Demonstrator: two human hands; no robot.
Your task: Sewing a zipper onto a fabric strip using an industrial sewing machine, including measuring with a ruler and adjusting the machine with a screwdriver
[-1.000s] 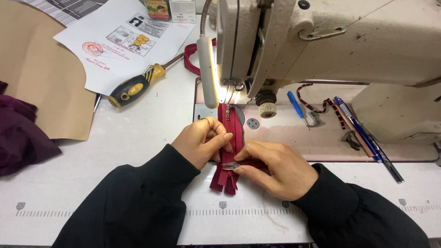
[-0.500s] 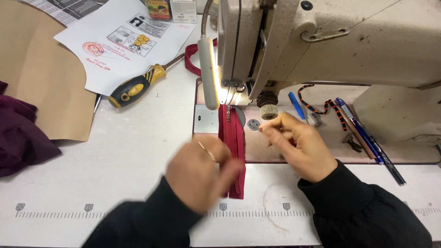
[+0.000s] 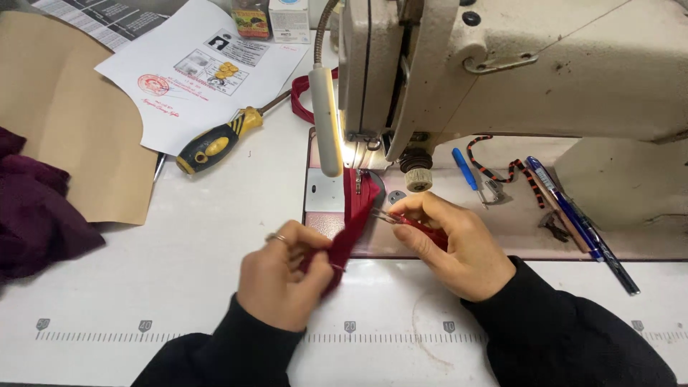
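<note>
Red strip (image 3: 352, 226): narrow dark-red fabric piece, soft and folded, running from under the presser foot down toward the table edge; a zipper may be sewn in, hard to tell.
Left hand (image 3: 283, 276): clenched around the strip's lower end, ring on one finger, black sleeve.
Right hand (image 3: 448, 240): fingertips pinch a small metal snipper (image 3: 387, 213) with red handle, tip just beside the strip; whether it touches, cannot tell.
Sewing machine (image 3: 516, 64): cream enamel, scuffed, boxy head; tube lamp (image 3: 326, 122) lit beside the needle.
Table (image 3: 215, 244): smooth white top, printed ruler scale along near edge.
Screwdriver (image 3: 215, 142): yellow-black grip, left of machine.
Brown paper (image 3: 68, 122): curved pattern piece, matte.
Maroon cloth (image 3: 32, 215): crumpled heap, far left.
Pens (image 3: 573, 215): blue, slim, lying on the machine bed.
</note>
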